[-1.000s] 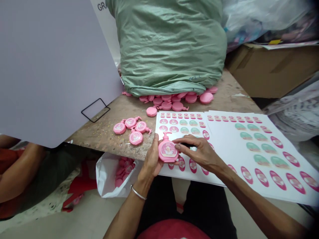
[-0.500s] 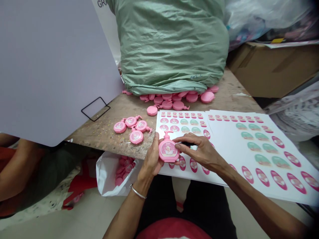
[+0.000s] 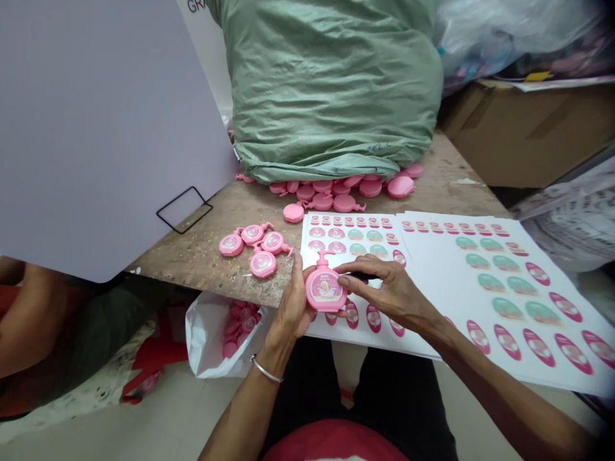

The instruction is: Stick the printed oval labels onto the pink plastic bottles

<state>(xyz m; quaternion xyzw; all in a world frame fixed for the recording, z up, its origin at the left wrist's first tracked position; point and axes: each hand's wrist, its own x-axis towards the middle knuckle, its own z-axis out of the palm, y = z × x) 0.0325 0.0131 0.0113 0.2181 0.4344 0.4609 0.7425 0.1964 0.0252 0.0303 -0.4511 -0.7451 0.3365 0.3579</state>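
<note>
My left hand [image 3: 291,306], with a metal bangle at the wrist, is closed round a small pink toy pump bottle [image 3: 325,291]. The bottle stands upright, its round picture label facing me. My right hand [image 3: 384,288] is closed on a slim black tool [image 3: 360,276], mostly hidden by the fingers, so its kind is unclear. The right thumb and fingertip touch the label's right edge. Beneath both hands lies a sticker sheet [image 3: 346,259] with pink and green labels. To the left rest several labelled pink toy bottles [image 3: 262,263].
A second sticker sheet [image 3: 432,282] covers the table's right side. Plain pink bottles [image 3: 346,203] spill from under a big green sack [image 3: 331,89]. A white bag [image 3: 199,339] of pink pieces hangs below the edge. A grey panel [image 3: 96,128] and another person's arm [image 3: 29,320] are left.
The hands and the bottle have hardly moved. Glare on the label has lessened, and its picture shows more plainly.
</note>
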